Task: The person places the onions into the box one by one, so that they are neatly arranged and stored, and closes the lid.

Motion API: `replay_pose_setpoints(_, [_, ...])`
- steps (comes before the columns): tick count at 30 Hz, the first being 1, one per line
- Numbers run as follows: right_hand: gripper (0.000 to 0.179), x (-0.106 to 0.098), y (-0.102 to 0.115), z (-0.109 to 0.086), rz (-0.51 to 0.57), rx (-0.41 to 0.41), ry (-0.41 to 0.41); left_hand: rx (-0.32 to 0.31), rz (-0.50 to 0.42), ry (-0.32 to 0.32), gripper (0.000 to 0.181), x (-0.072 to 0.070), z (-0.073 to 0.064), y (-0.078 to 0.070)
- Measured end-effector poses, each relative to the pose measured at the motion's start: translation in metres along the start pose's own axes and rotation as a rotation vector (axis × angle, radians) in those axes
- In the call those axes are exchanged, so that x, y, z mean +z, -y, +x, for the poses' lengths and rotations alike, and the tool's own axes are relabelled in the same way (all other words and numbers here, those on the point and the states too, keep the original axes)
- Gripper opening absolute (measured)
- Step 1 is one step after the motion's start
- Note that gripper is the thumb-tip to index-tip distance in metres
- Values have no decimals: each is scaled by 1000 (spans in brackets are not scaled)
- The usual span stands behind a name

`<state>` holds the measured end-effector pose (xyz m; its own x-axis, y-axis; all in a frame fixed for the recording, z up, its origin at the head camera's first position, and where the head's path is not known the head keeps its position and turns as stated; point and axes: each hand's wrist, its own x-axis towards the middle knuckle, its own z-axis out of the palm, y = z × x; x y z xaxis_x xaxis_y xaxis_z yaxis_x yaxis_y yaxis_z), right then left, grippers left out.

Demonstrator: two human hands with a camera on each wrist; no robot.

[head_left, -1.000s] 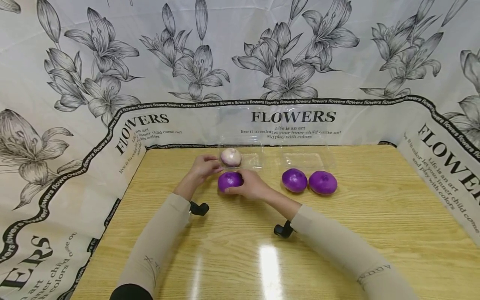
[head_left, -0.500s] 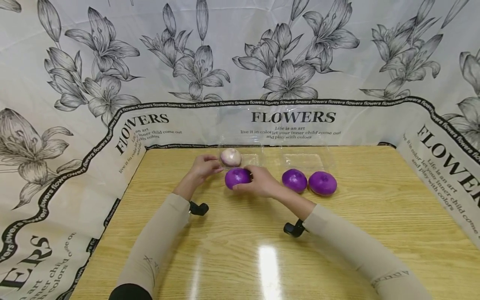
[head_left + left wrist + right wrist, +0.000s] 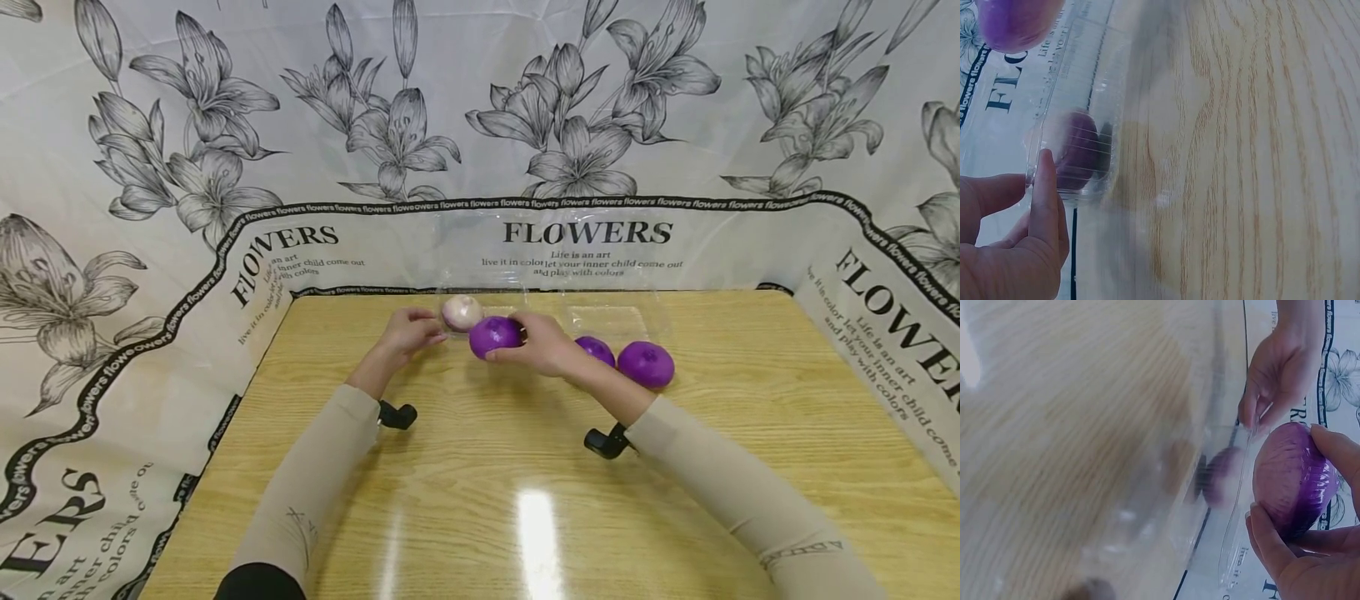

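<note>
My right hand [image 3: 551, 343] grips a shiny purple onion [image 3: 493, 337] between thumb and fingers, in front of and overlapping the left clear plastic box [image 3: 1100, 94]. In the right wrist view its paler, ribbed end faces the camera. A whitish-purple onion [image 3: 462, 312] sits in the left end of that box. With thumb and index finger, my left hand [image 3: 408, 333] pinches the box's rim at its left end. Two more purple onions lie on the table to the right: one [image 3: 596, 350] is partly hidden behind my right wrist, the other [image 3: 647, 365] shows whole.
A second clear plastic box [image 3: 607, 321] stands to the right at the back of the wooden table [image 3: 480, 500]. Behind it hangs a white flower-printed cloth [image 3: 420, 242]. Dark wrist cameras hang below both wrists.
My right hand has carried the purple onion rightward and away from me, up to the left box. Its wrist now covers part of a table onion. The left hand stays at the box rim.
</note>
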<state>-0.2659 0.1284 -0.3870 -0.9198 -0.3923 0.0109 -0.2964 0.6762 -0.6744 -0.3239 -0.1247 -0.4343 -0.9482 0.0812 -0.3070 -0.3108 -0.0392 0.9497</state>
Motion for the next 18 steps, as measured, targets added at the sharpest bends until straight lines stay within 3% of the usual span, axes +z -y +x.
replay_pose_setpoints(18, [75, -20, -22, 36, -79, 9, -53, 14, -6, -14, 44, 1, 1, 0])
